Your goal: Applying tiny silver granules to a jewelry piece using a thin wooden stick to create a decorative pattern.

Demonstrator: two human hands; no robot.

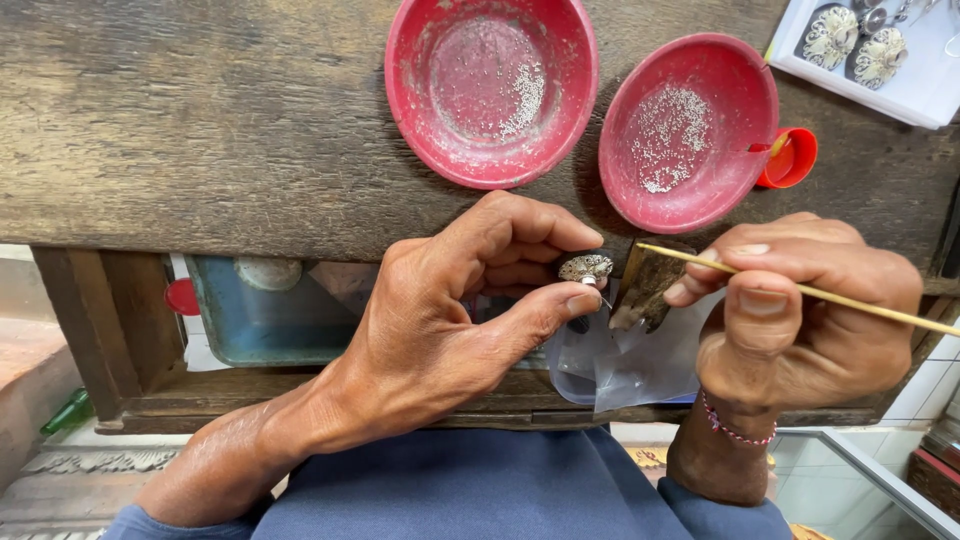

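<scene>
- The workbench point(200, 120) is a thick slab of dark, weathered wood with coarse grain and a worn front edge.
- Two shallow red bowls sit on it side by side, near each other: the left bowl point(491, 88) and the right bowl point(688, 130) are round, scuffed and dusted, each with a scatter of tiny pale silvery granules on its floor.
- A small orange-red cup point(792, 158) touches the rim of the right bowl.
- A white tray point(930, 95) at the top right corner carries round, filigree-patterned silver ornaments.
- The left hand point(450, 310) is closed in a pinch, thumb and forefinger gripping a small silver piece point(586, 267); it is domed, oval, finely textured, with a thin pin below.
- The piece is held just in front of the bench edge, beside a worn wooden peg point(645, 285) that juts out from the bench.
- The right hand point(790, 310) is closed around a thin pale stick point(800, 291), held like a pen, its tip pointing towards the peg.
- A crumpled clear plastic sheet point(620, 365) hangs below the hands.
</scene>
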